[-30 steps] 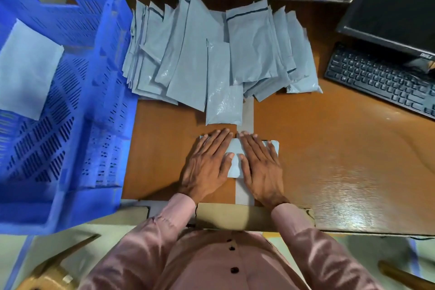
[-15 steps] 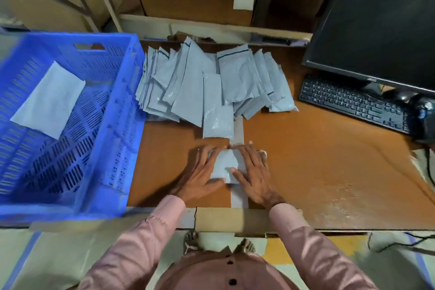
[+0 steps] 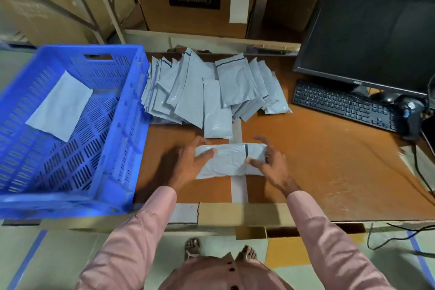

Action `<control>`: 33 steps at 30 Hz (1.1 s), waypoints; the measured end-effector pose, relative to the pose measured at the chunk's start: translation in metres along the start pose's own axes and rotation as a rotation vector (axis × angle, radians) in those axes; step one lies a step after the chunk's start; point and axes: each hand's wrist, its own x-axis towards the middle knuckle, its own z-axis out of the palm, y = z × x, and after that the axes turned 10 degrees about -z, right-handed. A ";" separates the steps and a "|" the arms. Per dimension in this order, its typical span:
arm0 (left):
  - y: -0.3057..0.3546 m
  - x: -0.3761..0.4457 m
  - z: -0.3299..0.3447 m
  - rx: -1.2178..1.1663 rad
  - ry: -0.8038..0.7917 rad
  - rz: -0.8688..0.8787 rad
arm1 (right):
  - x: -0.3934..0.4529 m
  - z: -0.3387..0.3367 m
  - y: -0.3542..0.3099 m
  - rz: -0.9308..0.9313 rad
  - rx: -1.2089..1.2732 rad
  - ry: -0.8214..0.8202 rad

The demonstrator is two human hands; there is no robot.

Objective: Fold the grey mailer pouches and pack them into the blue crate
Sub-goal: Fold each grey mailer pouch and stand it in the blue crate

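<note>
A brown desk [image 3: 329, 172] is seen with a blue crate [image 3: 113, 139] at its left edge, in which one folded grey pouch [image 3: 60, 106] is laid flat against the slotted floor. A fanned heap of unfolded mailer pouches [image 3: 211, 87] is spread at the back of the desk, a black keyboard [image 3: 341, 103] set to its right. A folded mailer pouch [image 3: 231, 160] is held just in front of the heap — gripped at its left end by the left hand [image 3: 190, 162] and at its right end by the right hand [image 3: 273, 162], thumbs on top, fingers curled behind.
</note>
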 end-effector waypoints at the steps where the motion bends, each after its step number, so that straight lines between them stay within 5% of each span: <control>1: -0.004 0.002 0.001 0.012 0.030 -0.047 | 0.000 0.003 0.000 0.032 0.003 -0.005; 3: -0.016 0.002 0.004 0.228 0.093 -0.057 | -0.004 0.012 0.005 0.016 -0.203 -0.030; 6: -0.031 -0.007 0.013 0.541 0.209 0.180 | -0.014 0.029 0.015 -0.129 -0.657 -0.044; 8: -0.039 -0.013 0.022 0.594 0.173 0.272 | -0.019 0.039 0.016 -0.230 -0.721 -0.074; 12: -0.057 -0.024 0.039 0.681 0.012 0.262 | -0.029 0.054 0.030 -0.250 -0.701 -0.198; 25: -0.078 -0.018 0.031 0.621 -0.089 0.370 | -0.039 0.077 0.036 -0.254 -0.507 -0.018; 29: -0.075 -0.026 0.024 0.395 -0.021 0.346 | -0.047 0.070 0.011 -0.124 -0.302 -0.048; 33: -0.056 -0.037 0.010 0.291 0.064 0.272 | -0.039 0.048 -0.008 -0.232 -0.202 -0.205</control>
